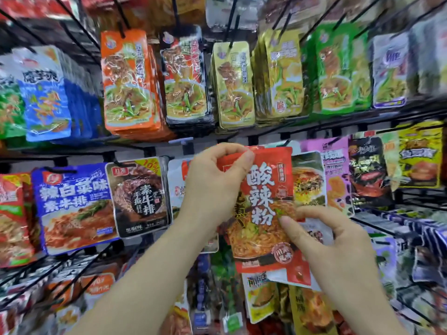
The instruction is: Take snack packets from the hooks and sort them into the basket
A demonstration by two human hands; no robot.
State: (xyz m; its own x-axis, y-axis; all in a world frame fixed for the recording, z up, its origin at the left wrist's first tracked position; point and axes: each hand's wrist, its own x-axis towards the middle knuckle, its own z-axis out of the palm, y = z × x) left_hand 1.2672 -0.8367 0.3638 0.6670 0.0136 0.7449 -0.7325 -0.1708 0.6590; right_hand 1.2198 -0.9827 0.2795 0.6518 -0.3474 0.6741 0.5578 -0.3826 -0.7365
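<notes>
Two grips are closed on one red packet in the middle row of the rack, left hand pinching its top, right hand its side; its top could be torn if pulled askew.

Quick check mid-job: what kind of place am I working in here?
Likely a shop's snack aisle: black wire hooks in rows, hung with stacked sealed packets like the orange packets, and the left hand and right hand gripping a red packet.
</notes>
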